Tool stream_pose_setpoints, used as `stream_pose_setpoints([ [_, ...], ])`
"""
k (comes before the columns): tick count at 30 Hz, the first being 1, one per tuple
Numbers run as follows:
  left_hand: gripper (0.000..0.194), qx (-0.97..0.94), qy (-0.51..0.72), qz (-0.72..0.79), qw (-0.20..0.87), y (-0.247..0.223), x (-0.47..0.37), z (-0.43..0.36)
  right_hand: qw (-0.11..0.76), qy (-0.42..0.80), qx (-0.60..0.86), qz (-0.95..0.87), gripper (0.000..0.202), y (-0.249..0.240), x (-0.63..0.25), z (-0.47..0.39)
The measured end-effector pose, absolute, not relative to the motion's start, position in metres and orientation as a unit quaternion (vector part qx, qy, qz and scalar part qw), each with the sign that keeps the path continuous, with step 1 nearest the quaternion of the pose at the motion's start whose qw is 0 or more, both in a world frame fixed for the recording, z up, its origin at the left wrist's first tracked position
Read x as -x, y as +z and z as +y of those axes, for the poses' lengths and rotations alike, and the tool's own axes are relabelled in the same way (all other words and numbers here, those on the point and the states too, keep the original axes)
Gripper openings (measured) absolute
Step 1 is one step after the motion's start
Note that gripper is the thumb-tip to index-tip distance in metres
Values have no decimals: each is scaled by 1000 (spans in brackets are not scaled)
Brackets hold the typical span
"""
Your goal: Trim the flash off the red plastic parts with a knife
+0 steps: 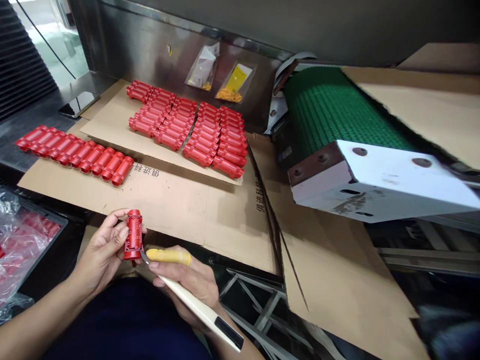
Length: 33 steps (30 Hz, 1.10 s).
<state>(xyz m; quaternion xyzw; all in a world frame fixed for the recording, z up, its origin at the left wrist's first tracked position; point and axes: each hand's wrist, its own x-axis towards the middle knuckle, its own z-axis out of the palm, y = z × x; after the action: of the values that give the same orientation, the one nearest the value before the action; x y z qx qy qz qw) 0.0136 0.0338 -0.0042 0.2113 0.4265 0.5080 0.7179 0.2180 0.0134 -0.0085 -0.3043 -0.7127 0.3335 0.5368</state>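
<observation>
Upright between the fingers and thumb of my left hand [107, 247] is a red plastic part [134, 235], its ribbed, hollow side facing me. My right hand [183, 275] grips a knife [198, 307] with a long cream handle and a black end. A yellow cover sits on the index finger, which points along the blade. The small blade meets the lower right edge of the red part. Beyond my hands, a row of red parts [77, 152] lies on cardboard [180, 210], and several columns of similar red parts [204, 132] lie on a raised cardboard sheet.
A green conveyor belt [337, 110] with a white metal end [393, 180] stands at the right. Two small plastic bags [236, 82] lie at the back. A phone [78, 104] is at the back left, above a bin [41, 245] holding plastic-wrapped red parts.
</observation>
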Motion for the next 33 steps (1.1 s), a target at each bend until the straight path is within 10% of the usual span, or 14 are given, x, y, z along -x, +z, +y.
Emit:
stream_pose_setpoints([
  [20,39,-127,394,444,795,2,-17,39,500,389,228,-739,59,-13,-214,15],
  [33,38,-130,385,455,792,2,-19,40,460,386,267,-754,18,1,-219,23],
])
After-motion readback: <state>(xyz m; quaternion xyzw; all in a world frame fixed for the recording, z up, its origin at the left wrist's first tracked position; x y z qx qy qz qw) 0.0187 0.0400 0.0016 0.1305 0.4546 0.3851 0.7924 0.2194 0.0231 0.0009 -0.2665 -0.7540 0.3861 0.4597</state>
